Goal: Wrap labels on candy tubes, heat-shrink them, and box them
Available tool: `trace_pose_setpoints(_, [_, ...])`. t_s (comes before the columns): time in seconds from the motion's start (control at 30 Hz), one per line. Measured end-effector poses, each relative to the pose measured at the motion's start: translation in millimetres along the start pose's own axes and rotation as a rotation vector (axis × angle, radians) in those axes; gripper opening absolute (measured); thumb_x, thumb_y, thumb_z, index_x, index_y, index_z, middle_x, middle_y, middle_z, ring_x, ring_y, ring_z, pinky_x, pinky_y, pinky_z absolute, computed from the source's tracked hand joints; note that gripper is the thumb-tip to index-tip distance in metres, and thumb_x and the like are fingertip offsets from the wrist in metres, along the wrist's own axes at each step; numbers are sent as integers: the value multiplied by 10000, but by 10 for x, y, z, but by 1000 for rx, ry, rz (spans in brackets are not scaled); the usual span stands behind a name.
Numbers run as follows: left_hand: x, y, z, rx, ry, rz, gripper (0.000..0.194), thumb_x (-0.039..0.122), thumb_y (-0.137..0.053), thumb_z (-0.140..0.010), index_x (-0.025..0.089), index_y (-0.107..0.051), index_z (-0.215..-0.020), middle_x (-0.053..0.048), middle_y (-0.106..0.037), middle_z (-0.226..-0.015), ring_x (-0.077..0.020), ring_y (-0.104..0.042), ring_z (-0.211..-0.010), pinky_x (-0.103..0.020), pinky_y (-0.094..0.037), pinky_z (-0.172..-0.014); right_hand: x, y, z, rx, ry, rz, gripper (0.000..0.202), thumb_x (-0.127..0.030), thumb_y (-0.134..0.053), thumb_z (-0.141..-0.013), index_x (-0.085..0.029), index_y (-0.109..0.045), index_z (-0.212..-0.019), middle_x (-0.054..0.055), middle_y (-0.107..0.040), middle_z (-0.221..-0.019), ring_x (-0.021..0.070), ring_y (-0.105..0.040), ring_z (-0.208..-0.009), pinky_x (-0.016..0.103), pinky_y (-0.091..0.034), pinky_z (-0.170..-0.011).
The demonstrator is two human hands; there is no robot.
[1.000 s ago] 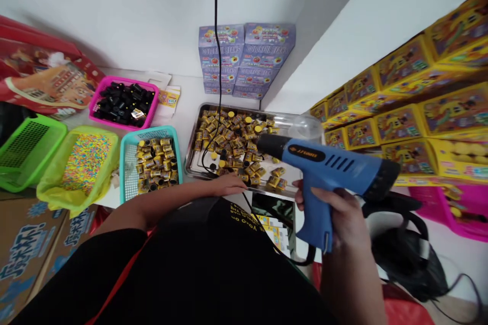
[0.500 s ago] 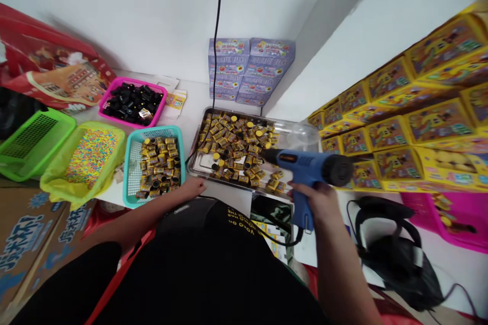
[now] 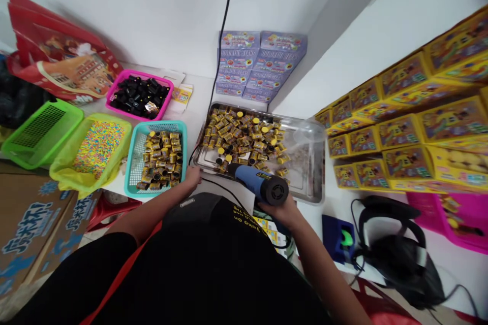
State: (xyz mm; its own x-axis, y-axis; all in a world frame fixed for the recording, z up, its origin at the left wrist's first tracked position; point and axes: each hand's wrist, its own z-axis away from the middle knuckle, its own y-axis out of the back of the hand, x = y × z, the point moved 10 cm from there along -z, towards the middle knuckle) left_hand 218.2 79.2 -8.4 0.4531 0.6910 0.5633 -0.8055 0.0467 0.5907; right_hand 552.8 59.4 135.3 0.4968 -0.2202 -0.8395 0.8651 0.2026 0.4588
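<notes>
My right hand point(image 3: 284, 210) grips the handle of a blue heat gun point(image 3: 253, 181), its nozzle pointing left and away from me over the front edge of a metal tray point(image 3: 310, 190). Small yellow-and-brown labelled bottles point(image 3: 244, 132), some with yellow caps and some with black, lie heaped in that tray. My left hand point(image 3: 193, 176) is closed beside the tray's front left corner, close to the black cord point(image 3: 219, 183); what its fingers hold, if anything, is hidden. Left of it stands a turquoise basket point(image 3: 131, 162) with more such bottles.
A pink basket point(image 3: 168, 106) holds black pieces. Yellow point(image 3: 61, 175) and green point(image 3: 34, 162) baskets stand at left; the yellow one contains colourful beads. Purple boxes point(image 3: 238, 53) and yellow boxes point(image 3: 400, 134) are stacked along the wall. A black bag point(image 3: 400, 264) lies at right.
The heat gun has swung left and towards me in my right hand, from the tray's right side to its front edge. My left hand has moved slightly up towards the tray corner.
</notes>
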Motion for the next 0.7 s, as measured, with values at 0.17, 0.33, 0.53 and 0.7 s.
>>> trace_pose_setpoints(0.17, [41,-34,28,-71,31,29,199,300,-444,-877,152,-577,-885,21,-519,-540,-133,-552,-422,-238,-456,-459,-76,-182,-8,-80,43,27,238,-256,-673,-491,-211,-631,-721,-3,-685,-695,197,-605,-658,340,-530,-678])
trace_pose_setpoints(0.33, [429,-180,-25,-137,-166,-31,220,329,-664,-782,179,-593,-926,30,-586,-605,-149,-605,-540,-251,-469,-556,-102,-148,-57,17,41,-22,294,-302,-676,-493,-215,-640,-771,40,-717,-791,247,-651,-754,389,-538,-767])
trace_pose_setpoints(0.53, [1076,-317,-283,-20,-472,-203,65,209,-635,-809,178,-620,-864,-46,-665,-806,-196,-634,-833,-298,-470,-770,116,44,-87,222,-63,-70,365,-412,-727,-509,-222,-642,-808,65,-725,-822,279,-664,-804,433,-550,-795])
trace_pose_setpoints(0.7, [1365,-100,-662,128,-519,-214,123,198,-503,-888,146,-610,-918,-136,-644,-1032,-237,-584,-1042,-370,-435,-947,176,292,-144,332,-92,-29,356,-391,-716,-559,-205,-666,-858,81,-726,-843,304,-668,-884,445,-557,-806])
